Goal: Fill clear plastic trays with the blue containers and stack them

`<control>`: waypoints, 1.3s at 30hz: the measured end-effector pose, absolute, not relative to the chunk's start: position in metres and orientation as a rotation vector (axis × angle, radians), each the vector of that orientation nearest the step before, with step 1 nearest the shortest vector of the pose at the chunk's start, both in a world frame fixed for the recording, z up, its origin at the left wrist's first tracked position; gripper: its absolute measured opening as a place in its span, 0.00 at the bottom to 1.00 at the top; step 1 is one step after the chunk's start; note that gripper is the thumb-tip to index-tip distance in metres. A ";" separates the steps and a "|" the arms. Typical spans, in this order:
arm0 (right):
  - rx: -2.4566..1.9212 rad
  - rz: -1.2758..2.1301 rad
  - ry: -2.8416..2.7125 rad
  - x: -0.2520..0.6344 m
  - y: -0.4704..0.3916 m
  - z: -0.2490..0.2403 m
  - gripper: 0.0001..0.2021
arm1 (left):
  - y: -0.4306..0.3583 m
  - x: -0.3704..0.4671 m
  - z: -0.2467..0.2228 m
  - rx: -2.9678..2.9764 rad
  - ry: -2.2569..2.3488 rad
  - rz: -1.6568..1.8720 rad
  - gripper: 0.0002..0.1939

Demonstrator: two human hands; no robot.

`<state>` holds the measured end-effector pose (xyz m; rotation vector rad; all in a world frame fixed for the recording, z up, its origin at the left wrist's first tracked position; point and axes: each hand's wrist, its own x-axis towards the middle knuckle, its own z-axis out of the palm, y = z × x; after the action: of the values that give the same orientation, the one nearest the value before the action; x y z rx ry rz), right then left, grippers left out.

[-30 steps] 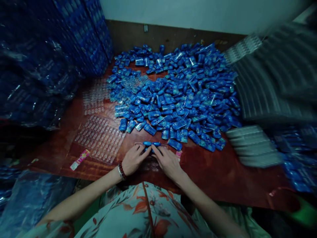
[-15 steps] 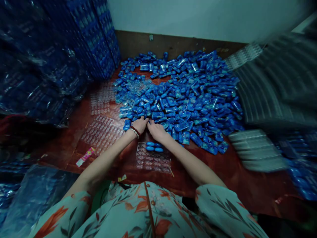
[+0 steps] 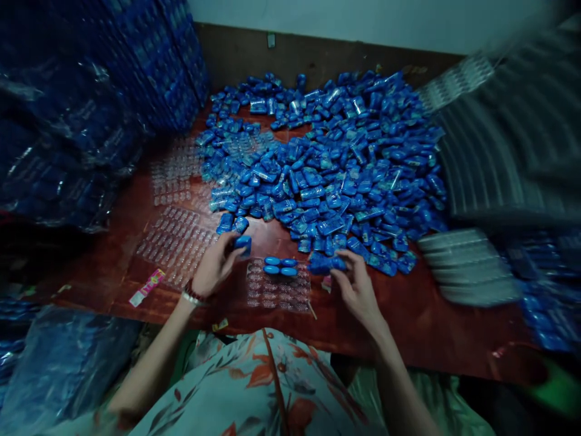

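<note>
Above the red table (image 3: pixel 408 321), hands (image 3: pixel 212 266) (image 3: pixel 358 290) partly hide blue packets (image 3: pixel 327 264) (image 3: pixel 244 243).

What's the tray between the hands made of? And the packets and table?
The tray looks like clear, shiny plastic: the reddish table shows through. The packets seem wrapped in glossy plastic film; they glint. The table might be painted wood; its faint sheen leaves that open.

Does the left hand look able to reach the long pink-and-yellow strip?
Probably yes: nothing covers the strip, which lies near the left hand, though that hand holds a shiny blue packet.
</note>
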<state>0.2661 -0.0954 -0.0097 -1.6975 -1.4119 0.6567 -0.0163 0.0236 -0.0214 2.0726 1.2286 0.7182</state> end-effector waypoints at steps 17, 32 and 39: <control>-1.679 0.361 -2.321 0.214 -0.112 -0.022 0.19 | -0.039 -0.004 -0.070 2.645 0.626 0.664 0.20; -2.151 0.097 -1.495 0.250 -0.102 -0.039 0.17 | 0.014 -0.008 -0.053 2.521 1.248 0.836 0.16; -2.309 0.317 -1.514 0.264 -0.089 -0.059 0.19 | 0.067 0.019 -0.033 2.546 1.805 0.125 0.16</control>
<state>0.2643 -0.0886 -0.0594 -2.3094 -1.5140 0.3168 0.0185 0.0673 -0.0326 2.5459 1.8048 0.1253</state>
